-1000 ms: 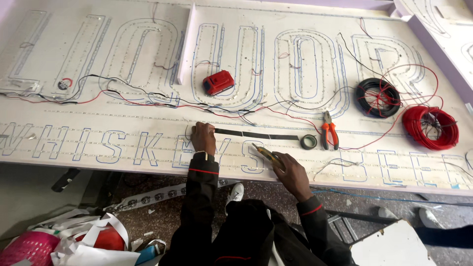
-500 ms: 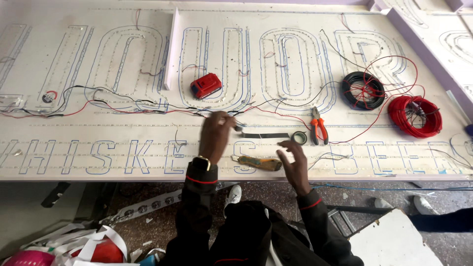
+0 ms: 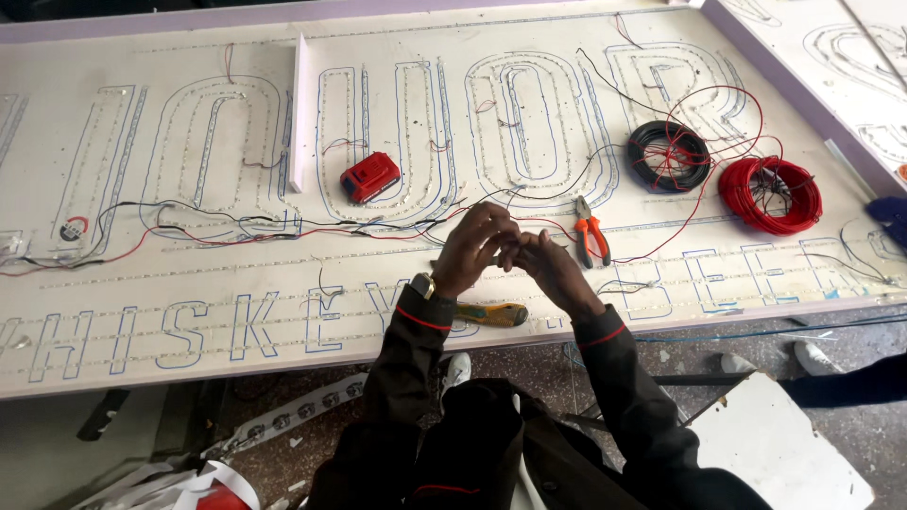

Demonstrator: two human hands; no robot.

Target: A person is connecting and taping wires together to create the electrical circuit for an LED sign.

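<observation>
Head view: both hands meet at the centre of the frame above a white sign panel [image 3: 189, 378], the left hand [image 3: 477, 247] and right hand [image 3: 548, 269] with fingers curled together around something too small to make out. Just below them lies a yellow-handled knife [image 3: 491, 314]. Orange pliers [image 3: 592, 231] sit to their right; a red battery pack [image 3: 369, 177] lies upper left. Black wire coil [image 3: 669, 156] and red wire coil [image 3: 770, 195] rest at right.

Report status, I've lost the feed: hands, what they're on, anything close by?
Left hand and right hand meet above the sign board, pinching something too small to identify. Yellow-handled tool underneath; orange pliers beside.
</observation>
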